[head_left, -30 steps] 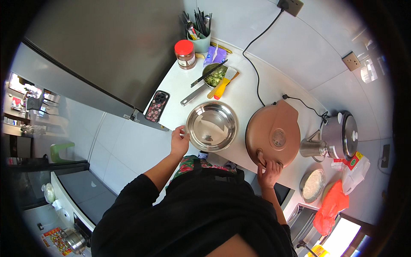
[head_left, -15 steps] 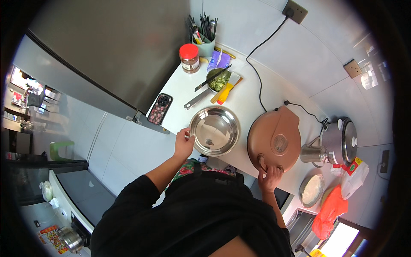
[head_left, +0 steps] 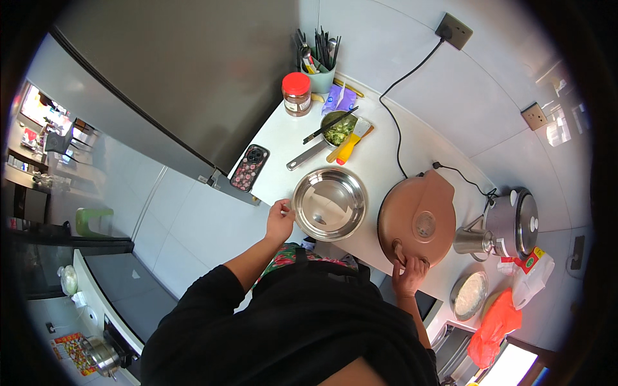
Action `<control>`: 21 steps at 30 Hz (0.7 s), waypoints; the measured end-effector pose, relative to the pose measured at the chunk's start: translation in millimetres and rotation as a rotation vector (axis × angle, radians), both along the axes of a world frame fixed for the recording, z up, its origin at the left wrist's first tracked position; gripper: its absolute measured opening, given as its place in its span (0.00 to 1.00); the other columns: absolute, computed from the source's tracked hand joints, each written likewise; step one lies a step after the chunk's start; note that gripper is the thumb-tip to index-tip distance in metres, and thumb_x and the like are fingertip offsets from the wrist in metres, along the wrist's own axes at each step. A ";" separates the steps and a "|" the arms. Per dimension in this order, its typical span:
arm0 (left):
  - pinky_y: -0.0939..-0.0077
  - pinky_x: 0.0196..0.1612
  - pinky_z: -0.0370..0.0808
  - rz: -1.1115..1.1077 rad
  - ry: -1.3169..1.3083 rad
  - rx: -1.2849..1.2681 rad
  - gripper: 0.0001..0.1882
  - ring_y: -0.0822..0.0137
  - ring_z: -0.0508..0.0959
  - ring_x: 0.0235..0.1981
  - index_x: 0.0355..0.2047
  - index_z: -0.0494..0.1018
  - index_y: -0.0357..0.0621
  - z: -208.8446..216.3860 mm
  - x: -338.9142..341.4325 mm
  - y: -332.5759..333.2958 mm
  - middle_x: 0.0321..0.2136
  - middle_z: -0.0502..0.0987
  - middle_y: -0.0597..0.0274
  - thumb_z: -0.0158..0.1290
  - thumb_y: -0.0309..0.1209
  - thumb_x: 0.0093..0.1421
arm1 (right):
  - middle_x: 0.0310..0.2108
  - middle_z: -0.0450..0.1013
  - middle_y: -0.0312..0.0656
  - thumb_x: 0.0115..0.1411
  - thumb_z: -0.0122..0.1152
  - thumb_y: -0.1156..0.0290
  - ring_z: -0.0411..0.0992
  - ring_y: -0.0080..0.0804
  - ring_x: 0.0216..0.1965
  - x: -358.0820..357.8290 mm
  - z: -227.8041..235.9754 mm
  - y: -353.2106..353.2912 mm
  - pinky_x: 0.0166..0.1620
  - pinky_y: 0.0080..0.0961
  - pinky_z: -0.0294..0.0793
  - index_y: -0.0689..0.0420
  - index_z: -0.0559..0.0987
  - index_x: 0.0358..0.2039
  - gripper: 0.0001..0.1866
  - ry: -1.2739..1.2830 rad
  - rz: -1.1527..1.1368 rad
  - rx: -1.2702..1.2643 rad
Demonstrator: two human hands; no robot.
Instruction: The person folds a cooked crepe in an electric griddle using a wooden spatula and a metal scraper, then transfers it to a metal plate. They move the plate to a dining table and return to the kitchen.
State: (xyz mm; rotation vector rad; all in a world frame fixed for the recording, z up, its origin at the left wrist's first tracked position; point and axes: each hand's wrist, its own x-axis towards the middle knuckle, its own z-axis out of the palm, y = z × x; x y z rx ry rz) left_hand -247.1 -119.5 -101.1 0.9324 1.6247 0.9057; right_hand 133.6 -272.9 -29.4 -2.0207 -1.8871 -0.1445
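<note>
A shiny stainless steel bowl (head_left: 329,202) stands at the counter's front edge, with nothing in it but reflections. My left hand (head_left: 280,222) is at its left rim, fingers curled and pinching the edge. To the right sits a round brown electric griddle (head_left: 418,215) with its lid down. My right hand (head_left: 410,278) has its fingers closed around the griddle's front handle. Behind the bowl, a small pot (head_left: 337,128) holds chopped greens, with dark chopsticks, a yellow-handled spatula (head_left: 349,149) and a wooden utensil resting across or beside it.
A phone (head_left: 250,168) lies at the counter's left end. Behind are a red-lidded jar (head_left: 297,94), a utensil cup (head_left: 320,78) and a purple tissue pack (head_left: 339,99). On the right stand a metal pitcher (head_left: 472,239), a cooker (head_left: 510,222), a bowl of pale dough or flour (head_left: 470,294) and plastic bags (head_left: 496,328).
The whole view has shifted slightly, moving the counter and its things a little right and down. Both hands keep their places at the bowl and the griddle handle.
</note>
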 end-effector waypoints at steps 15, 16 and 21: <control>0.72 0.44 0.72 0.060 -0.092 -0.213 0.24 0.68 0.74 0.39 0.58 0.67 0.39 -12.8 -7.5 -3.0 0.37 0.75 0.60 0.55 0.30 0.62 | 0.29 0.71 0.45 0.56 0.62 0.61 0.70 0.48 0.37 -3.2 3.2 3.2 0.58 0.53 0.64 0.56 0.74 0.33 0.12 -0.031 0.002 0.010; 0.72 0.44 0.72 0.068 -0.114 -0.220 0.24 0.68 0.74 0.39 0.58 0.67 0.39 -13.2 -7.1 -4.3 0.37 0.75 0.60 0.55 0.30 0.62 | 0.30 0.71 0.45 0.56 0.62 0.61 0.70 0.48 0.37 -3.8 3.3 3.2 0.58 0.53 0.64 0.56 0.74 0.34 0.12 -0.028 -0.001 0.016; 0.73 0.42 0.73 0.076 -0.111 -0.225 0.24 0.69 0.74 0.37 0.59 0.66 0.39 -11.1 -6.5 -6.2 0.37 0.75 0.61 0.55 0.30 0.63 | 0.30 0.72 0.45 0.56 0.62 0.61 0.71 0.49 0.38 -3.1 3.3 1.9 0.59 0.53 0.63 0.56 0.75 0.35 0.13 -0.015 0.000 0.000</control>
